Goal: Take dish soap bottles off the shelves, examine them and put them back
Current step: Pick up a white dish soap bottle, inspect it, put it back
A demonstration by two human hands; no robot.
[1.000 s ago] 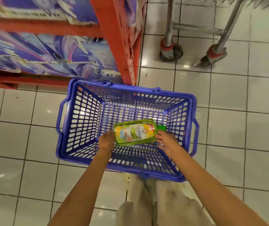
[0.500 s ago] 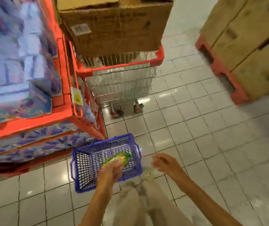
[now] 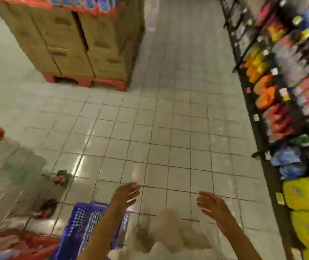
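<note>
While blurred, blue basket (image 3: 86, 220), contents unclear.

Glossy tiled floor (image 3: 161, 132), stacked cardboard boxes (image 3: 78, 38) on red pallet (image 3: 86, 82).

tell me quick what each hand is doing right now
left hand: open, fingers straight, holding nothing
right hand: open, fingers straight, holding nothing

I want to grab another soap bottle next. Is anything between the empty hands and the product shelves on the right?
Nothing visible: only bare tiled floor lies between the right hand, the left hand and the shelves. The view is blurred.
</note>
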